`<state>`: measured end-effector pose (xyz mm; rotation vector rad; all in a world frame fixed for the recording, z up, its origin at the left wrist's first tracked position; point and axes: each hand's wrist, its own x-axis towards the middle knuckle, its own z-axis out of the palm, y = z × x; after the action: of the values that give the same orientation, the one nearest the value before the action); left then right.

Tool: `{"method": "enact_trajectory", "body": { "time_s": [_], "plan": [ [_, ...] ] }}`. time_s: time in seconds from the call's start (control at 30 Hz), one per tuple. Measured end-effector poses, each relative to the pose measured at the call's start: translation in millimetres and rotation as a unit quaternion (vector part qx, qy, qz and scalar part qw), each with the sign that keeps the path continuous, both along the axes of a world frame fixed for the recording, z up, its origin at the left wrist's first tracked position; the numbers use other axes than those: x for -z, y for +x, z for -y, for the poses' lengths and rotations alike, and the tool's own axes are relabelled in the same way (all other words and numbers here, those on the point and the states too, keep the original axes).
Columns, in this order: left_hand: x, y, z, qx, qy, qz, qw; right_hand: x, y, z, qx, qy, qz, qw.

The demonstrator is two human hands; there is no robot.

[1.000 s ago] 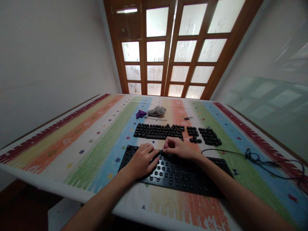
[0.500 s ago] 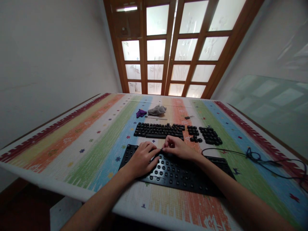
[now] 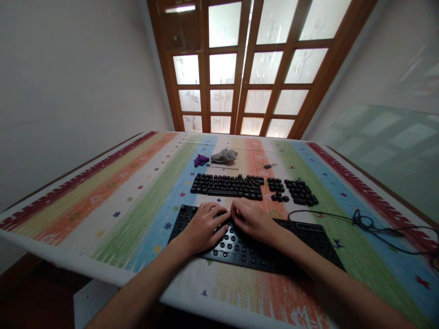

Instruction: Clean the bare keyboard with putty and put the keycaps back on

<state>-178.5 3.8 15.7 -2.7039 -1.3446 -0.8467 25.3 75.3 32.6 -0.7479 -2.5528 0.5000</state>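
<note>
A black keyboard base (image 3: 240,249), most of its keycaps off, lies near the table's front edge. My left hand (image 3: 207,227) rests on its left part, fingers bent and a little apart. Against the base's upper middle, my right hand (image 3: 252,219) has its fingers pinched together, close to the left fingertips. Whatever may be between those fingers is hidden. Behind the base, loose black keycaps (image 3: 226,185) lie in rows like a keyboard layout, with smaller groups (image 3: 302,192) to their right.
Behind the keycaps lie a grey cloth (image 3: 224,156), a purple cloth (image 3: 201,160), a thin stick (image 3: 222,167) and a small wire tool (image 3: 270,166). A black cable (image 3: 366,224) loops over the right side of the striped tablecloth (image 3: 137,192).
My right hand has come slightly down and nearer over the base, its fingers more tucked in. The base's right end has shifted slightly right. My left hand has hardly moved.
</note>
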Motion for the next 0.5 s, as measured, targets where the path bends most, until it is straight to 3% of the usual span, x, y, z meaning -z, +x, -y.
{"method": "enact_trajectory", "body": {
  "time_s": [0.27, 0.5],
  "plan": [
    [-1.4, 2, 0, -0.007, -0.017, 0.014, 1.000, -4.5, -3, -3, 0.015, -0.005, 0.019, 1.000],
    [-2.5, 3, 1, -0.015, -0.029, 0.009, 0.999, -16.5, -12, -2, 0.019, 0.012, 0.106, 0.994]
  ]
}}
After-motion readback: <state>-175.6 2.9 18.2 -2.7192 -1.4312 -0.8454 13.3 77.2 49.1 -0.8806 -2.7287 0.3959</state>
